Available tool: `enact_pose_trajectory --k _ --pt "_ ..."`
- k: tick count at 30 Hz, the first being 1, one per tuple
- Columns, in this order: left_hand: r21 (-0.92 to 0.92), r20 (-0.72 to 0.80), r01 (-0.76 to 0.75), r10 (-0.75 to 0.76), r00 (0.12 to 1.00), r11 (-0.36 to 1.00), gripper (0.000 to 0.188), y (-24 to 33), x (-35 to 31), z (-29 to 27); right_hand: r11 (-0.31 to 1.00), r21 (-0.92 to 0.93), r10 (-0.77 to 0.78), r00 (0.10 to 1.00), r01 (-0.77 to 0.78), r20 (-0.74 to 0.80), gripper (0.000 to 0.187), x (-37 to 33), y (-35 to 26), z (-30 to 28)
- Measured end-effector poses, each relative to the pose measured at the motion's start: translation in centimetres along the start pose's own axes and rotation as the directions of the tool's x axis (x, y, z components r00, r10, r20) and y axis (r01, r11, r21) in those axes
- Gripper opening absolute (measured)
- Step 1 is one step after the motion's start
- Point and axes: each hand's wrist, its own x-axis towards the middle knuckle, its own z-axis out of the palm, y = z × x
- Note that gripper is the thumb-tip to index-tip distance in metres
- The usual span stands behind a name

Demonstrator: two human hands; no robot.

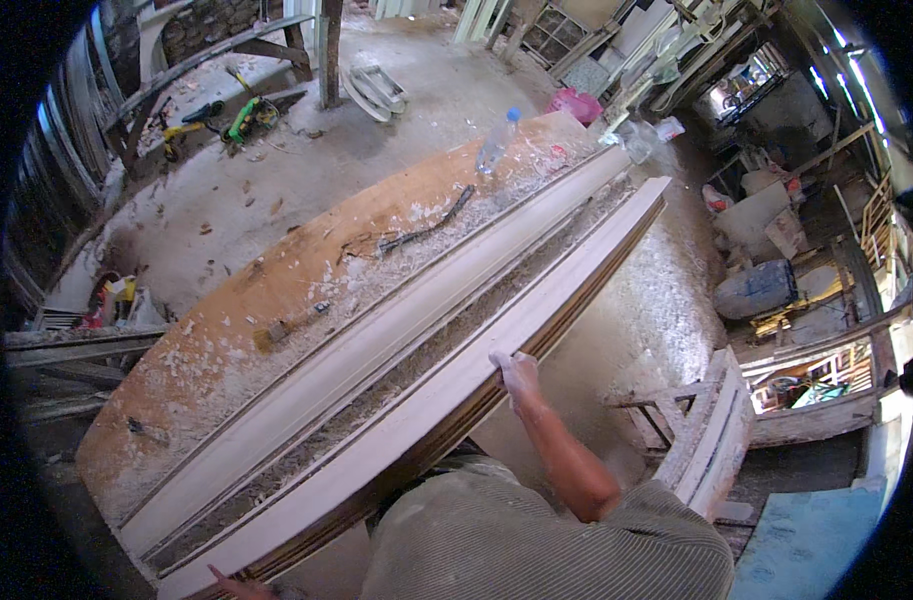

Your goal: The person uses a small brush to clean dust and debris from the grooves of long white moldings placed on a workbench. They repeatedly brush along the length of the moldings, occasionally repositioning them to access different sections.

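Observation:
Two long, pale mouldings (431,410) lie side by side, running diagonally across a brown work board (351,210) dusted with white. My right hand (519,380), whitened with powder, is closed over the near edge of the closer moulding, about midway along. At that moulding's lower-left end is my left hand (241,588), with a digit on the top face. Its other fingers are hidden below the edge and cut off by the picture. The farther moulding (396,305) is touched by neither hand. A gritty, grey gap separates the two.
On the board are a brush (269,338), a dark stick (431,222) and a clear bottle with a blue cap (495,145). A pink bag (576,104) sits at its far end. A wooden post (330,55) stands beyond; a white-stained frame (711,430) is at my right.

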Motion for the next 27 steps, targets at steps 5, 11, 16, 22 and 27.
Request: enact_pose_trajectory --k 5,11,16,22,27 --pt "-0.059 0.032 0.023 -0.021 0.999 0.998 0.101 0.2 -0.6 7.9 0.904 -0.419 -0.062 0.995 0.089 0.076 0.053 3.1 -5.3 3.1" --pt "-0.117 0.019 0.073 -0.071 0.997 0.99 0.109 2.3 -4.0 13.8 0.934 -0.357 0.022 0.996 0.012 0.09 0.068 2.6 -3.9 2.7" --pt "-0.137 -0.024 0.075 -0.079 0.997 0.988 0.116 3.8 -5.8 14.9 0.95 -0.156 -0.198 0.905 0.272 0.376 0.058 3.0 -6.8 -2.1" --pt "-0.244 -0.028 -0.026 0.02 0.999 0.969 0.11 5.0 -7.1 14.9 0.654 -0.184 -0.693 0.678 0.734 0.244 0.04 5.4 -15.4 -3.9" --pt "-0.156 -0.161 -0.014 -0.011 0.987 0.988 0.099 5.4 -9.2 15.5 0.203 -0.514 -0.09 0.539 0.833 0.838 0.048 8.7 -15.7 -0.2"
